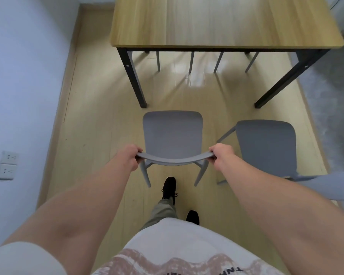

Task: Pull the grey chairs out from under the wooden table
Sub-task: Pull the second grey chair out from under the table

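feet [169,188] right behind chair legs: trip risk | left hand [130,158], right hand [220,157] both clamped on backrest ends of grey chair [173,133], clear of surface [222,22] | second chair [266,145] close beside: could clip | far-side chair legs [191,62] under surface, not pulled

Desk [216,22]: light wood-grain top, smooth, faint sheen; legs matt black metal. Grey chairs [173,133]: smooth matt plastic seats and backrests. Floor [99,116]: pale wood-look boards, glossy, reflecting light. Wall [24,66]: matt paint.
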Demonstrator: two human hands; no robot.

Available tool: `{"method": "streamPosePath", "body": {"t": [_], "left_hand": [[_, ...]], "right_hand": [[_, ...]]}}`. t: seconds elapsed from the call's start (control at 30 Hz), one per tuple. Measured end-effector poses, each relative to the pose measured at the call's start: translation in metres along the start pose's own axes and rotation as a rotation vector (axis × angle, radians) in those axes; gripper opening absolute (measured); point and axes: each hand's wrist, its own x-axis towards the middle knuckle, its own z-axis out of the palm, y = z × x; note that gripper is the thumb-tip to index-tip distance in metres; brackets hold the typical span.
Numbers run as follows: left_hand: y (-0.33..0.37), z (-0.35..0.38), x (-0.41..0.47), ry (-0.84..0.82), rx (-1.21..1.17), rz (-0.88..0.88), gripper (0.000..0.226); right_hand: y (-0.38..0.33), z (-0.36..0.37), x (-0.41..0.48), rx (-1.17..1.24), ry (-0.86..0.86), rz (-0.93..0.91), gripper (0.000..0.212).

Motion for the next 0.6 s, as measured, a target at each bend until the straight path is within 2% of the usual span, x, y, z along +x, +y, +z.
{"method": "streamPosePath", "body": {"t": [0.23,0.4,0.6], "left_hand": [[-0.039,-0.009,0.007,0.005,0.005,-0.011,0.016],[-0.062,-0.011,0.009,0.019,0.003,-0.017,0.014],[-0.075,-0.012,0.007,0.030,-0.023,-0.003,0.013]], "right_hand": [[0.035,-0.018,0.007,-0.002,0.005,0.022,0.009],[0.058,-0.029,0.014,0.020,0.017,0.038,0.024],[0.064,-0.034,0.019,0.010,0.028,0.014,0.024]]}}
